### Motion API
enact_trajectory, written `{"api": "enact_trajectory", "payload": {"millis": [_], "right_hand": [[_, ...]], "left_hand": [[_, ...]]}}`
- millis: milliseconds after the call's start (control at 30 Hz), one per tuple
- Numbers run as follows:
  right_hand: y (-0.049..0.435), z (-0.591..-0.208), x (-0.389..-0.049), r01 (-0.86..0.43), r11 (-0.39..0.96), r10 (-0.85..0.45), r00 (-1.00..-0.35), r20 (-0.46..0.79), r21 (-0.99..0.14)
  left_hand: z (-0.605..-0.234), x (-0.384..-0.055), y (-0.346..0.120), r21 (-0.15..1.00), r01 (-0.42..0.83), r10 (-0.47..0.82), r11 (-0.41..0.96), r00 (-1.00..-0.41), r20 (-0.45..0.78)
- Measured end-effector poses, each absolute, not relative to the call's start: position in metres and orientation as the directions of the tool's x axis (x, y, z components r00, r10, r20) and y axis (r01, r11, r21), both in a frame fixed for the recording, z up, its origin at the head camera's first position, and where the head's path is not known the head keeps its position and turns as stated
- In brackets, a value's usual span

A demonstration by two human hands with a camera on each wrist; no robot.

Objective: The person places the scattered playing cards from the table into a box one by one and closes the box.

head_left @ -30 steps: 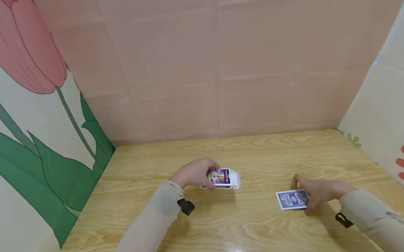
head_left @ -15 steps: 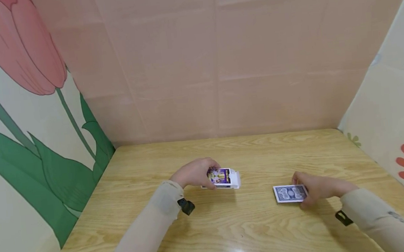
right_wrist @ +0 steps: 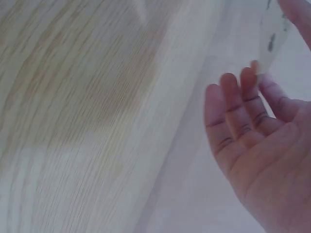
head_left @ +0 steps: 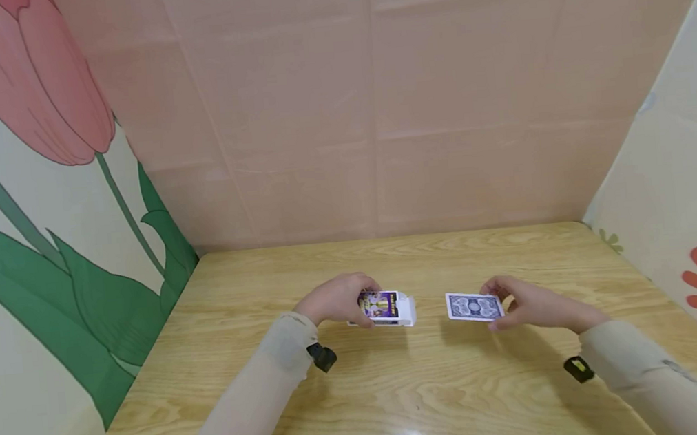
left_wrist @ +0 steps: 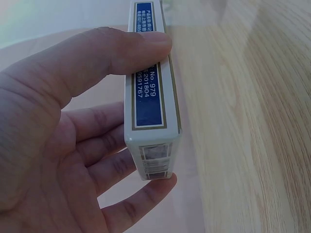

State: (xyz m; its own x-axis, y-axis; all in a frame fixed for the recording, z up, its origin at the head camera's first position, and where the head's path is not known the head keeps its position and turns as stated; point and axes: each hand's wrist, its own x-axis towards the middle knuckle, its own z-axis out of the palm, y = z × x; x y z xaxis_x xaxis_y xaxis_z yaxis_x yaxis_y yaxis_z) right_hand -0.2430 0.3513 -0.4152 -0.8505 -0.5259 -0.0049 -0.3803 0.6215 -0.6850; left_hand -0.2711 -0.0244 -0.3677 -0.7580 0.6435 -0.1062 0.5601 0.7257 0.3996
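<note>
My left hand (head_left: 334, 297) grips a purple and white playing-card box (head_left: 380, 305) by its sides. The white end flap (head_left: 408, 310) stands open and faces right. In the left wrist view the thumb presses on the blue printed narrow side of the box (left_wrist: 148, 108), and the fingers curl round beneath. A little to the right, my right hand (head_left: 533, 303) pinches playing cards (head_left: 473, 307) by their right end, patterned blue back up. They hang above the table, apart from the box. How many cards there are cannot be told. The right wrist view is blurred.
The wooden table (head_left: 363, 389) carries a bright light reflection near its front. A plain pinkish sheet (head_left: 370, 105) stands behind it, with flower-printed sheets (head_left: 99, 281) along the sides. Each wrist wears a small black device (head_left: 322, 356).
My right hand has lifted the playing cards off the table and brought them left and away from me, towards the box. The left hand and the box have stayed in place.
</note>
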Motion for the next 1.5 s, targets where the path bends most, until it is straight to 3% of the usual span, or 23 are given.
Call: {"api": "enact_trajectory", "payload": {"millis": [200,533,1000,1500], "right_hand": [[0.335,-0.410,-0.247,-0.392,0.652,-0.477,-0.877,0.050,-0.649],[0.304,-0.400,-0.244,-0.478,0.595,-0.510,-0.846,0.157,-0.646],[0.283,-0.400,-0.242,-0.505,0.525,-0.593,-0.794,0.131,-0.686],[0.280,-0.400,-0.243,-0.489,0.544,-0.601,-0.795,0.090,-0.682]], "left_hand": [[-0.368,-0.271,-0.024,0.410,0.553,0.641,0.725,-0.760,-0.107],[-0.366,-0.270,-0.024,0.404,0.555,0.640,0.727,-0.761,-0.107],[-0.365,-0.270,-0.023,0.397,0.573,0.653,0.717,-0.751,-0.097],[-0.365,-0.268,-0.022,0.395,0.565,0.647,0.724,-0.755,-0.107]]}}
